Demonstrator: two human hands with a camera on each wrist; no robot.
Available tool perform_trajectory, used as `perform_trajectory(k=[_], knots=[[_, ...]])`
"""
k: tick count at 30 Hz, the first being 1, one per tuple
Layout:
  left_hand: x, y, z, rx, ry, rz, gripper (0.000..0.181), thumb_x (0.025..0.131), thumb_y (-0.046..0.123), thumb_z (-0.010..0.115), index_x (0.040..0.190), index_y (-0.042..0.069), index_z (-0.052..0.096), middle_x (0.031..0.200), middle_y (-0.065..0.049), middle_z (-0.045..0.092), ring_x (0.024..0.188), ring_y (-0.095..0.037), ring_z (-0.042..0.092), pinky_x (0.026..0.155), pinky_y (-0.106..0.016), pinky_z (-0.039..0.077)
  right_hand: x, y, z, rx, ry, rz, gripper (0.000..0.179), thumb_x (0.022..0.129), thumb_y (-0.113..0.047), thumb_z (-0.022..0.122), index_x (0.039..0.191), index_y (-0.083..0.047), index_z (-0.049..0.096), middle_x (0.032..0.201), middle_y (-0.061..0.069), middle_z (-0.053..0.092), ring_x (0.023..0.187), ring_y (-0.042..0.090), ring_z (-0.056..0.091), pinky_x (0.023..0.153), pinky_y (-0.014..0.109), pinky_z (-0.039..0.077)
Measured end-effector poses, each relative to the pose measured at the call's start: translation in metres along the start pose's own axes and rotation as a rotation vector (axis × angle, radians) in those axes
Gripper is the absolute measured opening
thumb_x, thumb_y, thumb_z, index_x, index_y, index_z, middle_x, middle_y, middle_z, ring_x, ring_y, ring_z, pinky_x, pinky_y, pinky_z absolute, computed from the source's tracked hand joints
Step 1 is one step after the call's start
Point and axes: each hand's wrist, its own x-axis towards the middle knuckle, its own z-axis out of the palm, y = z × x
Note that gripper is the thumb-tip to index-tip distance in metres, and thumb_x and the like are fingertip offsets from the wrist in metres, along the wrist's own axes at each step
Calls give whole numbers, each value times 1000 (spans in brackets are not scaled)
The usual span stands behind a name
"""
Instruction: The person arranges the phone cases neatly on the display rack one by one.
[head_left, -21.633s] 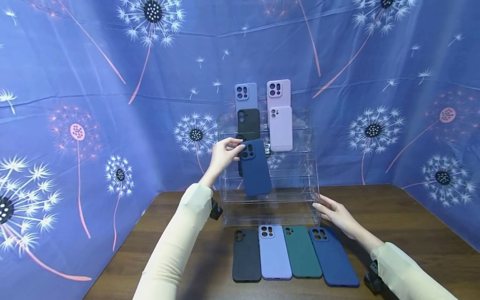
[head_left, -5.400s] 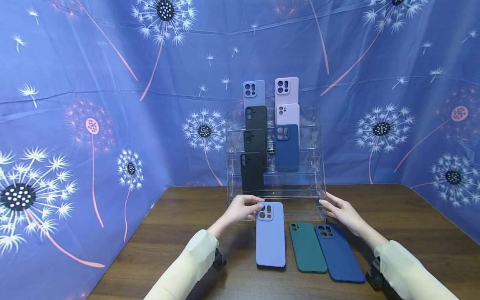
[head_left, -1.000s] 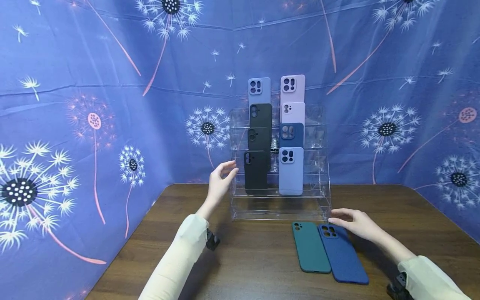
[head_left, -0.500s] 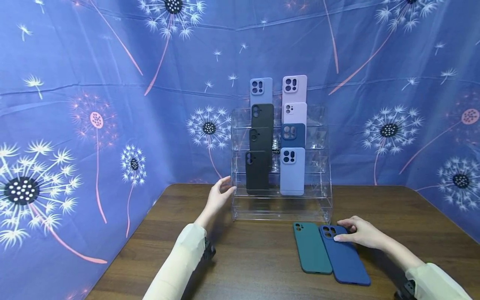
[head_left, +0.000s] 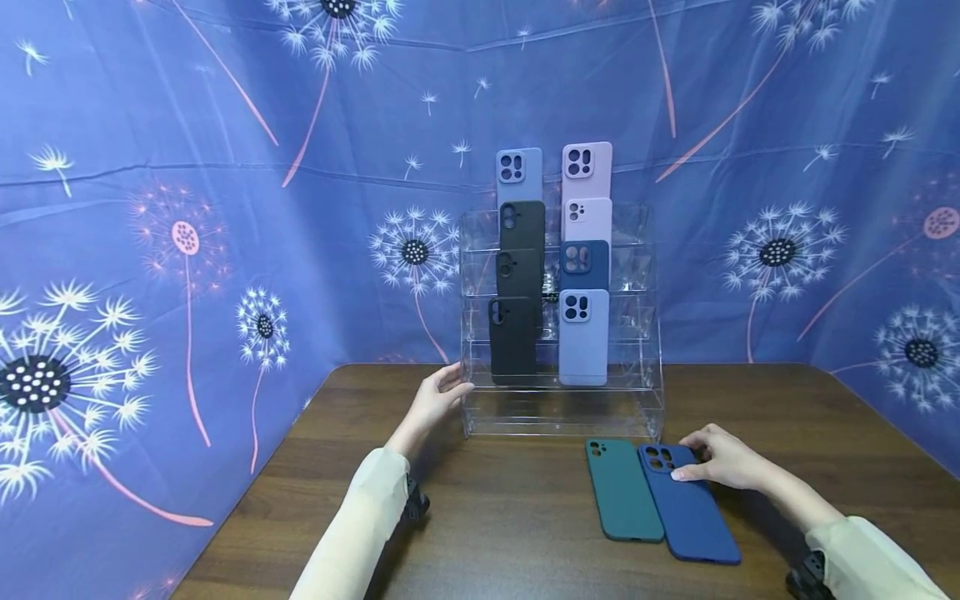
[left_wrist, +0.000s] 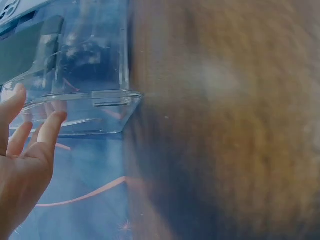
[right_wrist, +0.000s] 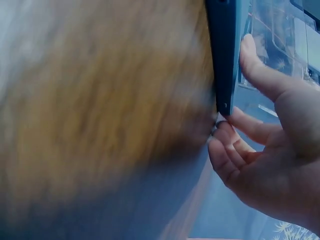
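On the table, a dark blue phone case (head_left: 693, 521) lies next to a green phone case (head_left: 624, 492). My right hand (head_left: 723, 458) grips the dark blue one by its upper right part, thumb on its face and fingers at its edge. In the right wrist view the thumb (right_wrist: 260, 70) lies along that case's face. My left hand (head_left: 432, 402) rests at the left side of a clear tiered stand (head_left: 630, 400), fingers loosely extended against it. A light blue phone case (head_left: 583, 346) and a black phone case (head_left: 512, 346) stand upright on a lower tier.
Higher tiers hold a pink phone case (head_left: 596, 179), a lilac phone case (head_left: 597, 218), another dark blue case (head_left: 596, 271) and several more on the left. Behind the brown table (head_left: 510, 517) hangs a blue dandelion-print cloth (head_left: 420, 75).
My right hand has moved from the stand's right corner onto the dark blue case. My left hand has come down along the stand's left side. Earlier, the light blue case went onto the stand.
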Motion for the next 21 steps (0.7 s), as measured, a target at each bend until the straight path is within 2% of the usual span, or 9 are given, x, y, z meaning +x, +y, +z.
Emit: perform_trajectory(k=[3,7,11,14,21], knots=[[-2,-2,0,-15,-2,-7,54,91,9,61,138,-5,39,135,-29,46,122,-36,51,98,-42,47,0,-1,0,-14,3,0,55,75,-34,77,107,7,58,99,16,52,84,22,52,66,33,46],[-3,-3,-1,15,-1,14,53,92,13,60,137,-6,40,132,-31,49,118,-35,54,94,-39,50,-1,-4,-4,-18,15,54,61,74,-36,78,107,8,53,92,11,53,77,18,49,63,30,43],[-3,-3,-2,34,13,23,52,92,13,60,136,-7,41,129,-32,51,114,-34,57,90,-38,53,-3,-9,-11,65,20,120,68,75,-36,77,113,13,47,86,9,54,68,17,52,55,30,49],[-4,-4,-2,50,27,25,51,92,12,60,135,-8,42,127,-31,53,112,-33,59,89,-37,53,-6,-11,-15,168,15,148,69,80,-32,74,121,16,45,93,16,57,67,18,59,53,31,55],[-3,-9,0,58,20,44,48,91,12,61,133,-5,46,128,-28,54,113,-33,59,88,-34,54,-15,-16,-26,341,12,138,62,90,-25,63,131,14,40,113,31,53,86,19,64,65,34,58]])
